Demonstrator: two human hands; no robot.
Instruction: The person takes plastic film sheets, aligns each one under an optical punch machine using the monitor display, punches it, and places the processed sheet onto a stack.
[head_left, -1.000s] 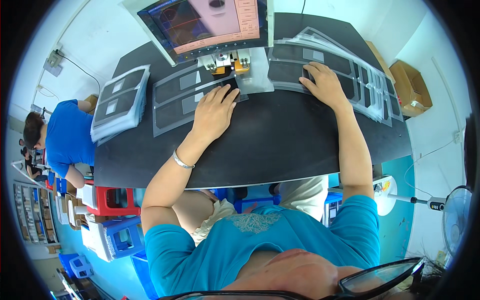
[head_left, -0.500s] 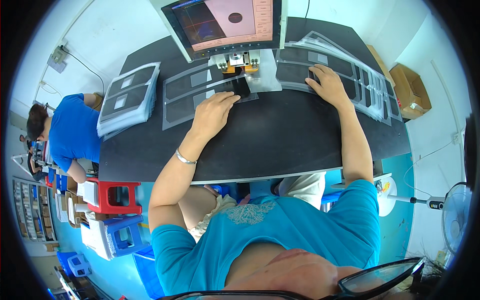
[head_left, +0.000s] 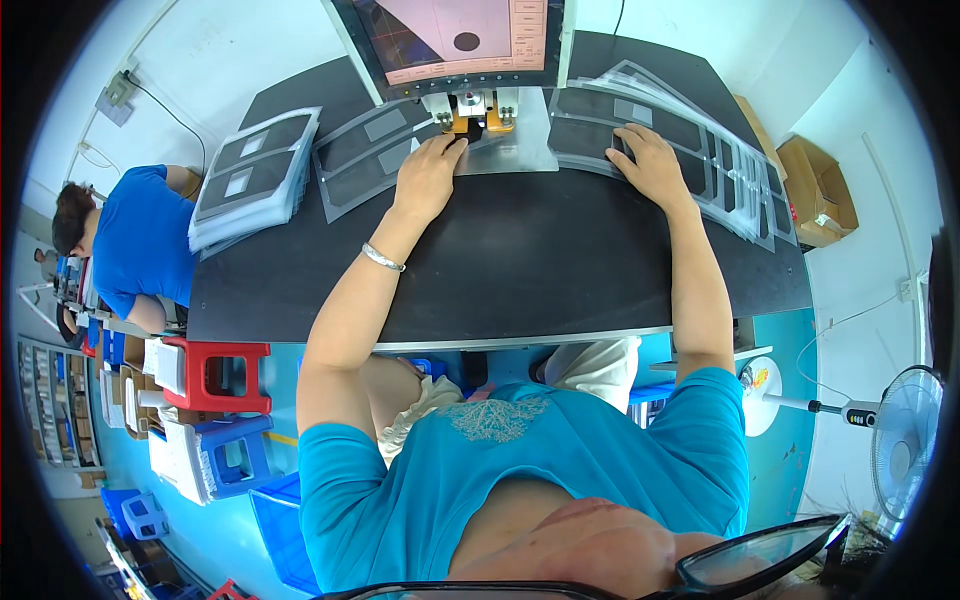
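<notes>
Evidently the dark desk (head_left: pixel 560 260) carries everything at work, spread wide before the seated person. At its far side hangs the monitor (head_left: pixel 460 40), its picture showing a dark round spot on a pink field. To the right lies the fanned pile (head_left: pixel 700 130) of clear-edged dark sheets, and to the left stands the neater stack (head_left: pixel 265 165) of similar ones. Between that stack and the machine head (head_left: pixel 472 105) lies the single sheet (head_left: pixel 365 155), flat on the desk, its right end close under the head and partly covered by fingers. A bright metal plate (head_left: pixel 530 140) sits just right of that end.

The left hand (head_left: pixel 428 175) is palm down on this sheet, fingers stretched forward and only slightly parted, pinching nothing that shows. The right hand (head_left: pixel 648 165) rests on the near left part of the pile, thumb spread away from the fingers; whether it has an edge lifted cannot be told.

To steer the sheet well, I would press lightly and evenly, keep it flat so no corner catches, and make small nudges while checking the round spot on the screen. The left fingertips are very near the small orange feet (head_left: pixel 500 120), so guiding from further back on the sheet seems safer
</notes>
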